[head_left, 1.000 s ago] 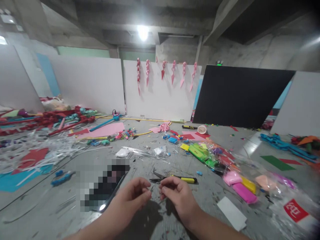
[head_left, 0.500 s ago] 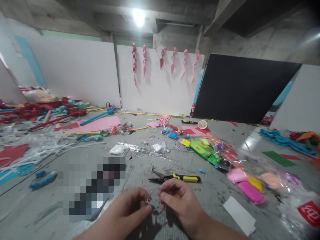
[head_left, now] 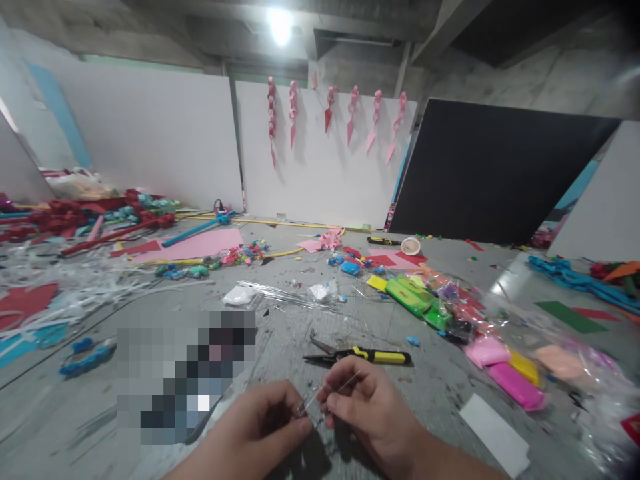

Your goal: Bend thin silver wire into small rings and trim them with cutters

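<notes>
Between my hands, a thin silvery wire point(head_left: 313, 398) runs on a slant. My left hand point(head_left: 267, 420) pinches its lower end, where a small twisted bit shows at the fingertips. With thumb and fingers, my right hand point(head_left: 375, 407) grips the upper stretch, and the wire pokes out above its index finger. Just beyond the right hand lie long-nose pliers point(head_left: 385, 356) with black and yellow handles, their jaws apart. Farther off, a bundle of straight wires point(head_left: 285, 293) rests on the grey surface. Fine detail at the fingertips is too small to make out.
Packs of coloured clay point(head_left: 517, 387) and clear plastic bags lie to the right, near a white card point(head_left: 493, 433). Red paper pieces and white strips point(head_left: 100, 273) cover the left. A blurred-out object point(head_left: 200, 387) lies left of my hands. Paper chains point(head_left: 351, 113) hang on the white board behind.
The wire now spans the gap between my hands, where before it showed mainly at the right fingers. Both hands have shifted slightly right in view, as has the scene.
</notes>
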A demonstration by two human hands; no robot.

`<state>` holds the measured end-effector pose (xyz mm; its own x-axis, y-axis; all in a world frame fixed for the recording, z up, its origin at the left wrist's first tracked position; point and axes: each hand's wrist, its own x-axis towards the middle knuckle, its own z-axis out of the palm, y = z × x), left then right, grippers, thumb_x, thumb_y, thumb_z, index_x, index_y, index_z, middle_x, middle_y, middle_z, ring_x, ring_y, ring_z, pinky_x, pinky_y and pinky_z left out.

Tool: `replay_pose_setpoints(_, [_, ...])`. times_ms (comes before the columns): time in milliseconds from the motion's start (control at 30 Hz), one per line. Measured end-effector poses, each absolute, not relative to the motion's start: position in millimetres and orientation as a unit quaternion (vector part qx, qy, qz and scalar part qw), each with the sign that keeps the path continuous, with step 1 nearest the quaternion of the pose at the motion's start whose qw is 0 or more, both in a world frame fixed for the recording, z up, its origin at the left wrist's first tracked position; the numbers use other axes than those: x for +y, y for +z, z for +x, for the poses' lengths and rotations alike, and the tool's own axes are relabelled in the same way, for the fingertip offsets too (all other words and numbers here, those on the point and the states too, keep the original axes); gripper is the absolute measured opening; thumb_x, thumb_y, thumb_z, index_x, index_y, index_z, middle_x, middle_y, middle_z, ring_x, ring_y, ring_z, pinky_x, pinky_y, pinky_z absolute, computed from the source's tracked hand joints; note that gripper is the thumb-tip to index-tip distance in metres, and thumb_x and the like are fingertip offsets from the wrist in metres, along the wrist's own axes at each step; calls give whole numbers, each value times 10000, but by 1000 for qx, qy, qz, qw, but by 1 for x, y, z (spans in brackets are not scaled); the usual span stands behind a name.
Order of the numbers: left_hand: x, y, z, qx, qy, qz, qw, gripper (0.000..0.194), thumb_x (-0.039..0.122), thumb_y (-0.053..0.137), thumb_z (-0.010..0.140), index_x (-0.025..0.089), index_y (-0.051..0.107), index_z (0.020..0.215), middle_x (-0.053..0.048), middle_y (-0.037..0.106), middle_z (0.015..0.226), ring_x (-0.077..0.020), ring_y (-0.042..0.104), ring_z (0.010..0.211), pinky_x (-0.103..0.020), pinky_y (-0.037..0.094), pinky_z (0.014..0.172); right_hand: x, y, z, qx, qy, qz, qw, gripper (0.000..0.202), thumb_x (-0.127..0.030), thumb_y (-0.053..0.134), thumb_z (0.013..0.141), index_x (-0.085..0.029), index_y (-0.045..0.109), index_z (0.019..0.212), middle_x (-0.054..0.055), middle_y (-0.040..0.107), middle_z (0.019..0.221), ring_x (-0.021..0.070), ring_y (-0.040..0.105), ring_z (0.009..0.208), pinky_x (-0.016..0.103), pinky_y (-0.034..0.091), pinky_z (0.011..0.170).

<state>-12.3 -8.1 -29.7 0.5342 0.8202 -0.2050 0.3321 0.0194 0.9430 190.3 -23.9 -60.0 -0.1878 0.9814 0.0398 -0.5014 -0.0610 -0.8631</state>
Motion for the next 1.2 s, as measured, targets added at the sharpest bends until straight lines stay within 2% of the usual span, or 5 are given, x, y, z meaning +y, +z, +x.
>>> replay_pose_setpoints(100, [-8,-30,-13,433,221,663,570,341,484,657,883,159,589,805,-40,607,775,-151,545,715,-284,410,654,-21,-61,190,-415,666,-343,517,496,-504,924,671,-153,661,901,58,746,852,116,659,649,259,522,626])
replay_pose_setpoints(300, [-8,-24,-11,441,222,654,573,323,468,649,884,164,577,802,-51,643,784,-148,539,705,-281,395,641,-20,-69,188,-480,646,-387,449,619,-684,837,676,-133,660,897,14,665,673,106,597,547,250,479,552])
replay_pose_setpoints(467, [-7,-19,-10,461,203,667,550,343,492,652,861,171,565,774,-16,586,725,-140,506,674,-278,370,625,-20,-70,187,-480,644,-386,454,564,-647,851,683,-138,666,842,20,668,668,102,593,544,247,478,552])
replay_pose_setpoints(833, [-6,-24,-9,448,221,622,603,406,547,687,826,166,551,794,-15,588,681,-135,518,607,-284,369,585,-18,-63,188,-459,659,-373,465,545,-590,899,645,-126,683,831,21,666,645,106,604,539,253,490,559])
replay_pose_setpoints(1200, [-1,-29,-12,420,278,594,627,349,462,758,815,154,597,788,-32,592,671,-141,543,623,-323,417,639,-17,-61,186,-444,656,-384,473,560,-576,929,599,-142,653,821,8,667,637,122,628,563,262,495,560])
